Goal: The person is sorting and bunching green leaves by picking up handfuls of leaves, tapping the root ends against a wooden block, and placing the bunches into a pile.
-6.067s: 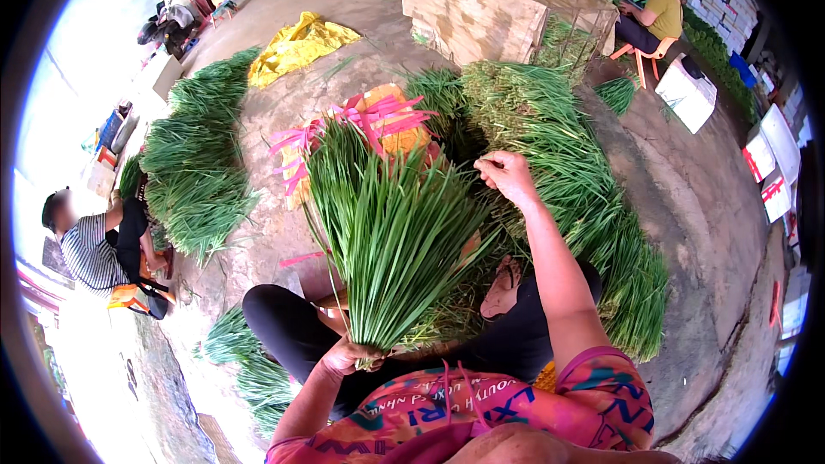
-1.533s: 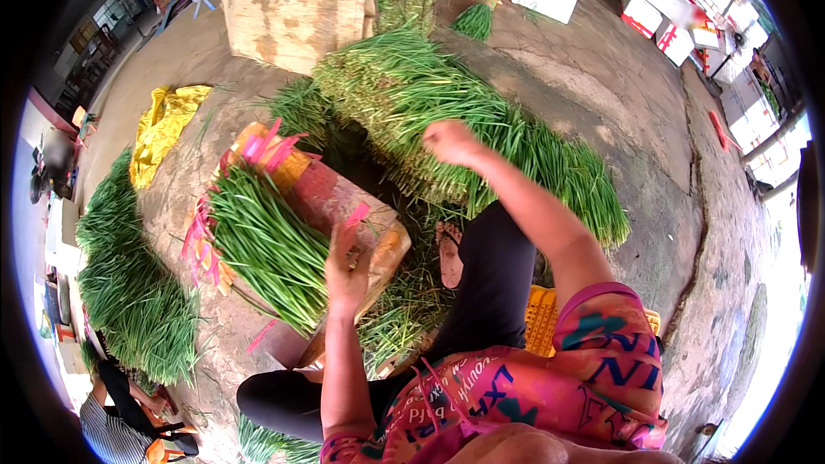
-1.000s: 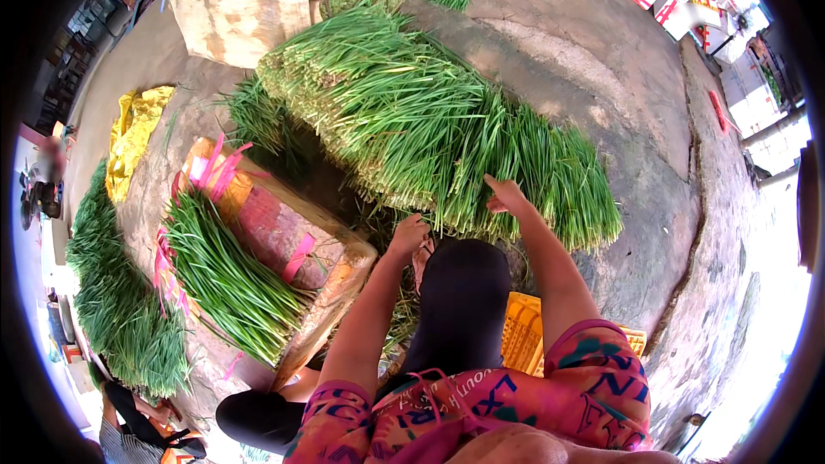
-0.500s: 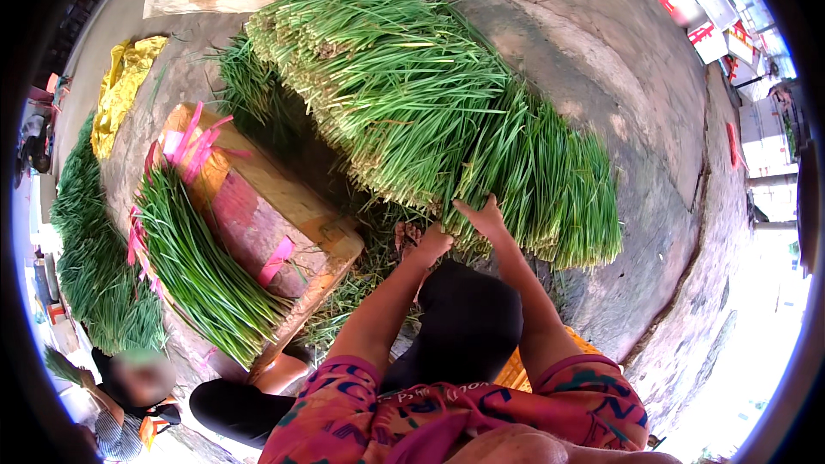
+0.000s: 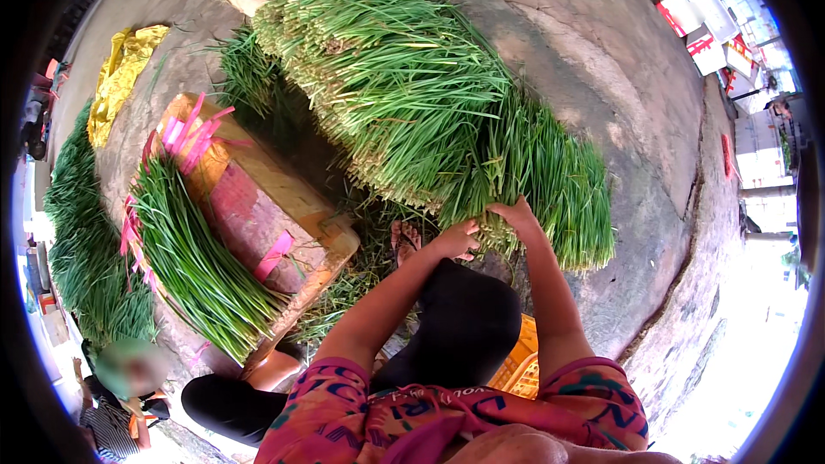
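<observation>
Note left hand (image 5: 454, 241) and right hand (image 5: 521, 218) just apart at near edge of green stalk pile (image 5: 404, 94), twelve o'clock; cannot tell grip. Avoid hard pulling: possible scattering from tangling.

The left hand (image 5: 457, 241) is at the near edge of a long pile of green stalks (image 5: 387, 86), with the right hand (image 5: 516, 215) just beside it at the stalks; whether either grips is unclear. On the left, 1 bundle (image 5: 198, 258) lies along a low table (image 5: 253, 215) bearing pink strips (image 5: 189, 137). Farther left are a 2nd pile (image 5: 86, 241) and a yellow sheet (image 5: 125, 77).
</observation>
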A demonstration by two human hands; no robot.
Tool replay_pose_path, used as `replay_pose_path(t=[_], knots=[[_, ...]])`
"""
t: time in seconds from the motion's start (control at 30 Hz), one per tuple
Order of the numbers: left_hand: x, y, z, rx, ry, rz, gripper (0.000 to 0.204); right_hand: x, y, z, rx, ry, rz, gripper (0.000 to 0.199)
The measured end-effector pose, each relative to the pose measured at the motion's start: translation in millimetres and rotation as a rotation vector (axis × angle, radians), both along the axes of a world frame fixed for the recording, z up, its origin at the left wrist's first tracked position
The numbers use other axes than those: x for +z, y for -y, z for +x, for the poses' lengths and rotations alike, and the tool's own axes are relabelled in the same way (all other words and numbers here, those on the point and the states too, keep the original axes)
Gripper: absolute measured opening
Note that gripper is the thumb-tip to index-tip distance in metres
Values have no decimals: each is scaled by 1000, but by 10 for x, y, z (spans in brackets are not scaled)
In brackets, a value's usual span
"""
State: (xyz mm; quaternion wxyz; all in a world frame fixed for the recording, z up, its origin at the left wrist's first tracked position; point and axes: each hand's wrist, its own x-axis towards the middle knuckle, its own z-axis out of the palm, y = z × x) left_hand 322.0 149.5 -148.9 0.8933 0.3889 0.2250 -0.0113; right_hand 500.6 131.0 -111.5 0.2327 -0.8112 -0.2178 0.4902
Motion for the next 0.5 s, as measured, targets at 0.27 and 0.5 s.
replay_pose_path(t=[0.27,0.5], knots=[[-115,-31,-79,-75,71,230,49,-15,101,-275,-66,107,-60,104],[362,-246,-180,170,-203,-275,45,534,191,193,37,-24,67,65]])
